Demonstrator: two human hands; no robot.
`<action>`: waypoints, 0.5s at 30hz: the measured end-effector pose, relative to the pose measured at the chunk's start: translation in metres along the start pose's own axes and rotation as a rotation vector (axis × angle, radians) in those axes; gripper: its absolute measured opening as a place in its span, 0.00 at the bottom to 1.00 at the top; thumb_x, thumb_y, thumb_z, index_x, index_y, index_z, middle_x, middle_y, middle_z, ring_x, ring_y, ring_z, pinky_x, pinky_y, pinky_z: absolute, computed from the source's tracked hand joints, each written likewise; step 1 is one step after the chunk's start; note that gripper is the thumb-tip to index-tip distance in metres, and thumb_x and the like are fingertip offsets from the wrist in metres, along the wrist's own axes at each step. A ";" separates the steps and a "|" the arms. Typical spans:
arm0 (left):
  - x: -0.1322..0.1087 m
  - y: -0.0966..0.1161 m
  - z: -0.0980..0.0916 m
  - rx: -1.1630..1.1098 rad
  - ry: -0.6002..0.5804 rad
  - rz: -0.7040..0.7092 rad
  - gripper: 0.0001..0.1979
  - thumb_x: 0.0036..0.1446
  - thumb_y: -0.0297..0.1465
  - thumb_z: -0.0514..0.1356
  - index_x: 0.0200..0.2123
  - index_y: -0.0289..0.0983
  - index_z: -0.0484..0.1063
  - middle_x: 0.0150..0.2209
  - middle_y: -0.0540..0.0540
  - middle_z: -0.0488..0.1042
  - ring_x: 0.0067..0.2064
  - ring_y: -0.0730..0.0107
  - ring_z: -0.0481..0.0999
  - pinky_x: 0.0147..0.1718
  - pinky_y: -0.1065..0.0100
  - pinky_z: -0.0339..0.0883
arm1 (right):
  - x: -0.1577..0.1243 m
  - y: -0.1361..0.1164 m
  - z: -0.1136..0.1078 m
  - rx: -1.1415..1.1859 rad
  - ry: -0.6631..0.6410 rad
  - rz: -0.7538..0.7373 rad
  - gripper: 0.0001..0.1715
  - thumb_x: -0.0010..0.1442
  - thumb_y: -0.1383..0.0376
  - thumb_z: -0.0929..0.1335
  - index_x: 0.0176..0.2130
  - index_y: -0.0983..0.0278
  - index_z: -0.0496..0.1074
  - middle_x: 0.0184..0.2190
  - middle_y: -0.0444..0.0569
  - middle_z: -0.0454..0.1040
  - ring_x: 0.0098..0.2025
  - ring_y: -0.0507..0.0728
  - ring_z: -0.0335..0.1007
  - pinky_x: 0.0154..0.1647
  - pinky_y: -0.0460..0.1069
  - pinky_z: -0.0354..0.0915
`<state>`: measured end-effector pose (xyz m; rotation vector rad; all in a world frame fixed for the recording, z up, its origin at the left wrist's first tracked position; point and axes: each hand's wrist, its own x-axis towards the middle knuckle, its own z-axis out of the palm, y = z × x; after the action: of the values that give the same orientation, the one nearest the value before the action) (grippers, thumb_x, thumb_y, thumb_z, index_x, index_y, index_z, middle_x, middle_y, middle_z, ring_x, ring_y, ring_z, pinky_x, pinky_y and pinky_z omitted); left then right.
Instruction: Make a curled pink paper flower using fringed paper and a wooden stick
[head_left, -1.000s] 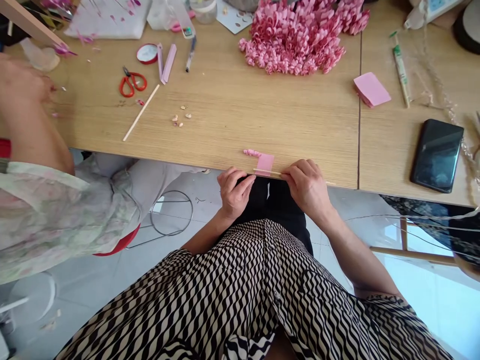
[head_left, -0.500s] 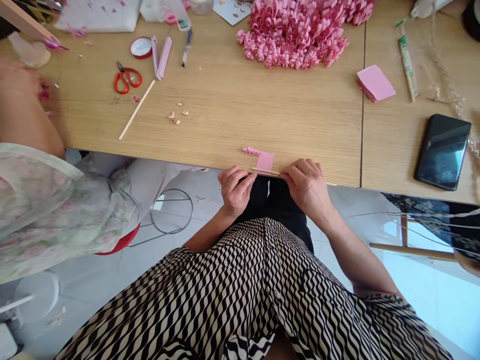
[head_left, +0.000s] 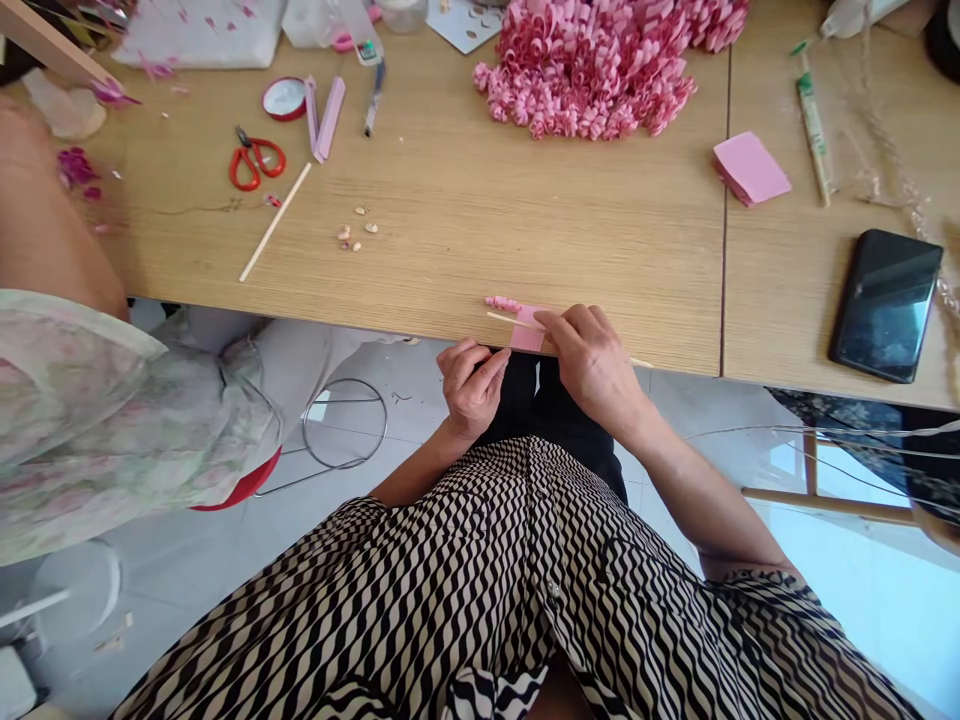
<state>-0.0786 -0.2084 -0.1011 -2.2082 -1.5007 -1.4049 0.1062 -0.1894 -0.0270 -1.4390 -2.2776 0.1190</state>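
Observation:
My right hand [head_left: 589,360] pinches a thin wooden stick [head_left: 508,321] at the table's front edge, with its fingers over a small pink paper strip [head_left: 527,341]. The stick crosses the strip at a slant, and the fingers hide part of both. My left hand [head_left: 471,390] sits just below the edge with its fingers curled, close to the strip's lower end. Whether it touches the strip is hard to see. A pink paper curl [head_left: 501,303] lies on the table just left of the strip.
On the wooden table [head_left: 450,220] are a heap of pink paper curls [head_left: 585,70], red scissors [head_left: 255,162], a loose stick [head_left: 274,222], a pink paper stack [head_left: 751,168] and a black phone [head_left: 885,305]. A co-worker's arm [head_left: 37,215] and floral sleeve [head_left: 97,420] occupy the left.
My right hand has moved left and up onto the pink strip, tilting the stick and carrying its tip further left. The co-worker's hand has moved out of view at the left.

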 end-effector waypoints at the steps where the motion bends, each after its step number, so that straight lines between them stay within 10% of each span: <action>1: -0.001 -0.001 0.000 0.019 -0.012 -0.003 0.05 0.62 0.31 0.61 0.37 0.42 0.79 0.32 0.48 0.73 0.43 0.68 0.74 0.47 0.61 0.68 | 0.000 -0.002 0.001 -0.038 -0.020 -0.013 0.20 0.65 0.74 0.57 0.49 0.60 0.70 0.37 0.52 0.70 0.37 0.57 0.58 0.35 0.52 0.61; 15: -0.006 0.005 0.003 -0.048 -0.072 -0.060 0.07 0.64 0.32 0.59 0.38 0.43 0.79 0.32 0.48 0.74 0.44 0.67 0.74 0.48 0.60 0.65 | -0.021 0.011 -0.009 -0.044 -0.025 -0.029 0.25 0.64 0.76 0.58 0.50 0.54 0.73 0.34 0.49 0.68 0.36 0.56 0.55 0.35 0.51 0.59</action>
<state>-0.0732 -0.2134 -0.1059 -2.2835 -1.5851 -1.4075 0.1266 -0.2047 -0.0291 -1.4329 -2.3342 0.0786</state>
